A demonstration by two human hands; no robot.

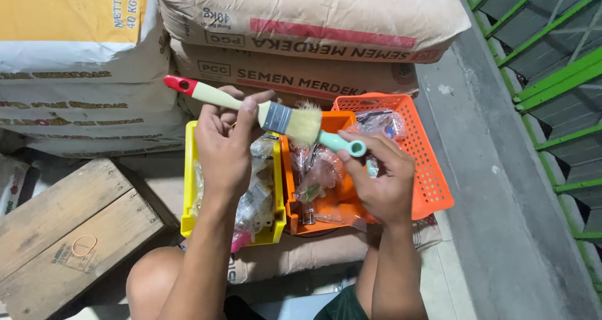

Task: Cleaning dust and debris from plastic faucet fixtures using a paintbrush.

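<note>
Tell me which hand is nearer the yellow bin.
Left. The left hand is raised directly over the yellow bin, holding a paintbrush. The right hand is off to the side, over the orange baskets.

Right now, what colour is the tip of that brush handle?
Red, on the paintbrush in the left hand; head view.

Building-supply storeroom: stacked cement sacks (313, 19)
</note>
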